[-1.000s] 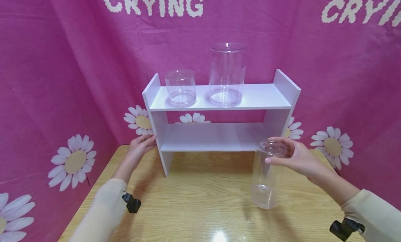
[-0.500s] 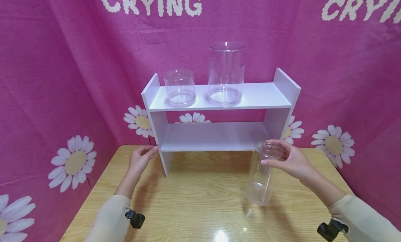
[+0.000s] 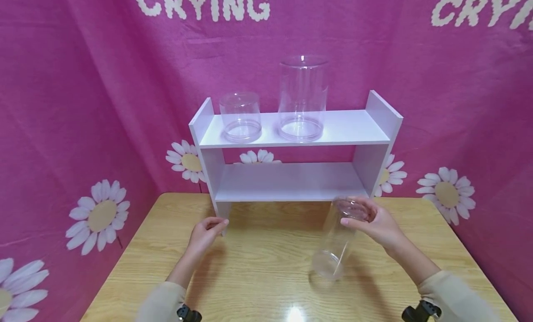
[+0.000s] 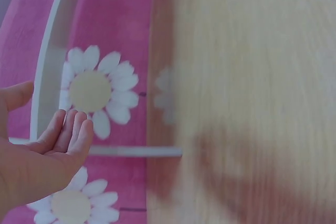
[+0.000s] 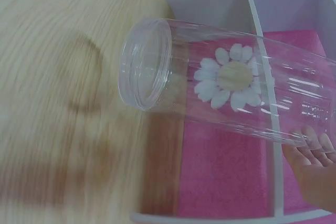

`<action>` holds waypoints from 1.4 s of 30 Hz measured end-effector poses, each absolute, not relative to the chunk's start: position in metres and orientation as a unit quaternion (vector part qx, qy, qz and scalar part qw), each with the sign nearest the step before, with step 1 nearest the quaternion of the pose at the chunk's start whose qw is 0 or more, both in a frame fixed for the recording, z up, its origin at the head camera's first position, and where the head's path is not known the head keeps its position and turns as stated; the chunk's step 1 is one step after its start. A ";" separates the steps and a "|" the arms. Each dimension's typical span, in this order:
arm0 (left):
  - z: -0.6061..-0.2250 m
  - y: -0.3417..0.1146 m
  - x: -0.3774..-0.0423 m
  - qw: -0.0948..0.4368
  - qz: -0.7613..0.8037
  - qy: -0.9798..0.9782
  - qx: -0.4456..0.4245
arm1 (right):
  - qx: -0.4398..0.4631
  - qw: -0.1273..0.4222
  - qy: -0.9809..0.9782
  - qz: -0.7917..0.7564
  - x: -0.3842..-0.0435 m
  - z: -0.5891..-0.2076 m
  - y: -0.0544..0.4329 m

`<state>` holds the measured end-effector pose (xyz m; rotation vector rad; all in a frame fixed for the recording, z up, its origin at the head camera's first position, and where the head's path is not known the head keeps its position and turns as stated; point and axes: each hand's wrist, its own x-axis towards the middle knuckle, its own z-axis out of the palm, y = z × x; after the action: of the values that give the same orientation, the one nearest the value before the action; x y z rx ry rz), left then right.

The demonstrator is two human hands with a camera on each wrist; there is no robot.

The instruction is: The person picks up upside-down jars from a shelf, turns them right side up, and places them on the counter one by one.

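Note:
My right hand (image 3: 382, 226) grips a tall, clear jar (image 3: 336, 243) near its upper rim, thumb on the near side. The jar leans, its lower end towards the left, in front of the shelf unit. In the right wrist view its ringed end (image 5: 147, 64) shows close over the wood, with fingers (image 5: 313, 145) curled against the other end. My left hand (image 3: 204, 236) holds nothing; its fingers are loosely bent, overlapping the foot of the shelf's left side panel. In the left wrist view the hand (image 4: 50, 156) has thumb and fingers apart.
A white two-tier shelf unit (image 3: 287, 181) stands at the back of the wooden table (image 3: 258, 285). On its top board are a short clear jar (image 3: 240, 118) and a taller, wide clear jar (image 3: 302, 100). A pink curtain (image 3: 108, 81) with daisies hangs behind and at the sides.
My right hand has brought the tall jar left and nearer, and it now tilts more. My left hand has left the shelf's side panel, moving down and to the right.

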<state>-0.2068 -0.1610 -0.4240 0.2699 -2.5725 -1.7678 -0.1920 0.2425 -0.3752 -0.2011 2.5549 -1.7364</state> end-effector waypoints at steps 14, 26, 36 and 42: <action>-0.435 -0.097 -0.193 -0.011 -0.574 -0.813 -0.099 | -0.058 0.026 0.785 -0.617 -0.190 -0.386 0.215; -0.441 -0.070 -0.197 -0.064 -0.553 -0.802 -0.216 | -0.056 0.026 0.728 -0.683 -0.192 -0.387 0.199; -0.441 -0.058 -0.197 -0.110 -0.538 -0.798 -0.247 | -0.074 0.023 0.692 -0.718 -0.191 -0.389 0.188; -0.442 -0.056 -0.194 -0.129 -0.527 -0.802 -0.251 | -0.090 0.023 0.679 -0.728 -0.192 -0.388 0.185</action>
<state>-0.1943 -0.0558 -0.4421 -0.8588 -2.7497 -1.8050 -0.1917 0.1850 -0.3884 -0.2794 2.1039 -2.2543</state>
